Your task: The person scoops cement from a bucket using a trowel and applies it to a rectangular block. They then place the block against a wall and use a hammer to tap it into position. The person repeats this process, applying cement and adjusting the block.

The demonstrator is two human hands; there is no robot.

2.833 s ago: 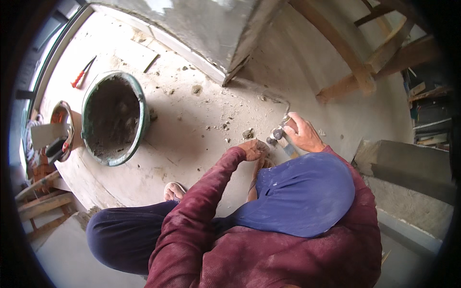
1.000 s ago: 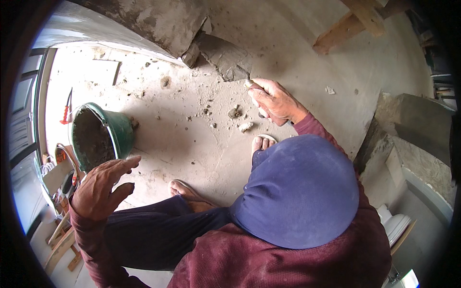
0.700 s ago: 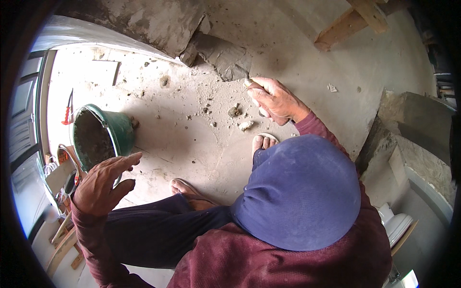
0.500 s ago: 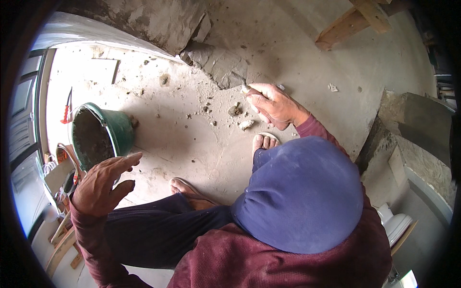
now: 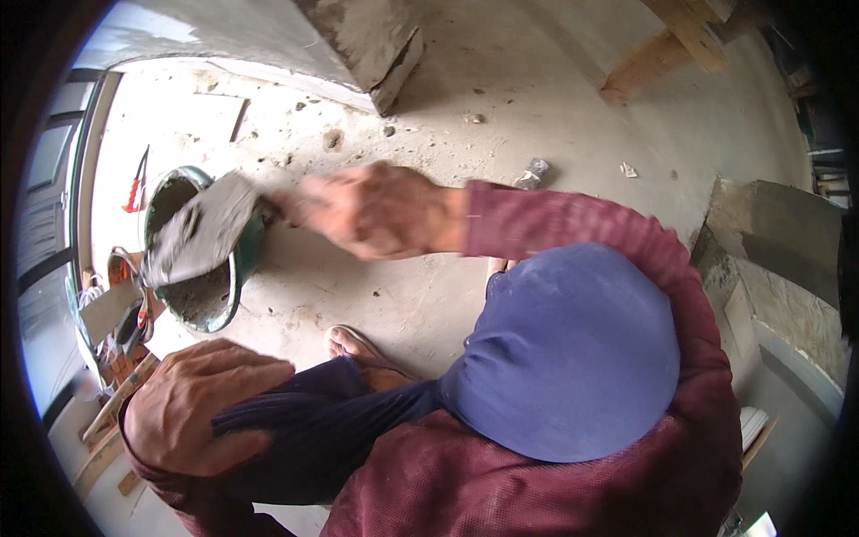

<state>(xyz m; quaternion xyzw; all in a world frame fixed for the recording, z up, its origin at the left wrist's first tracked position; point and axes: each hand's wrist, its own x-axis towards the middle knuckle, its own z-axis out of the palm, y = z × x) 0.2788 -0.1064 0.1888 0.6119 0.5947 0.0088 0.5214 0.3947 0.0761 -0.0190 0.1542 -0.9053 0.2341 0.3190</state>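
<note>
My right hand (image 5: 371,215), blurred by motion, is closed round the handle of a plastering trowel (image 5: 204,228). The trowel's flat rectangular blade is smeared with grey mortar and hangs over the mouth of a green bucket (image 5: 240,286). Grey mortar (image 5: 199,300) shows inside the bucket below the blade. Near my bent left leg, my left hand (image 5: 201,403) has its fingers stretched out and slightly curved, holding nothing. The trowel handle is mostly hidden by my right hand.
A mortar-coated column corner (image 5: 385,72) juts in at the top. A red-handled tool (image 5: 134,192) lies left of the bucket. Wooden boards (image 5: 662,54) stand at the upper right. Crumbs of mortar and a crumpled clear scrap (image 5: 532,172) lie on the floor.
My right hand has swung left with the trowel, from beside the column's base to over the bucket. My left hand has dropped lower, toward my leg.
</note>
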